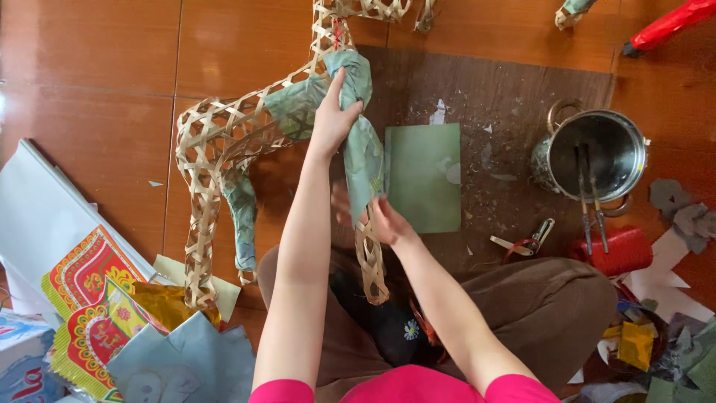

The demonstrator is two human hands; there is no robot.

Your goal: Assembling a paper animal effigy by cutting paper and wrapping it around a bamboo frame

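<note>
Two bare hands work on a woven bamboo frame (224, 142) shaped like a four-legged animal, lying across the floor in front of the seated person's lap. Left hand (332, 119) reaches up toward 12 o'clock and presses a strip of green paper (362, 145) against the frame's front leg, fingers closed around the paper's upper end. Right hand (384, 222) sits lower, at about 6 o'clock from the left one, pinching the same strip's bottom edge against the leg; fingertips partly hidden behind the paper. Judged step: papering the frame, with the chest and one rear leg already covered in green, most of the lattice bare. Next move likely calls for smoothing the strip flat around the leg and keeping it taut so it does not wrinkle or lift. Green sheet (423, 177) lies flat at 3 o'clock from the hands, on a dark board (507, 82). Steel pot (593, 153) stands further at 3 o'clock, holding two thin stick handles, maybe brushes; any liquid inside cannot be told. Red roll (623, 250) lies just below the pot, touching its rim area. Scissors (526, 240) lie at 4 o'clock. Patterned paper sheets (89, 298) are piled at 8 o'clock, grey scraps at the far right.
</note>
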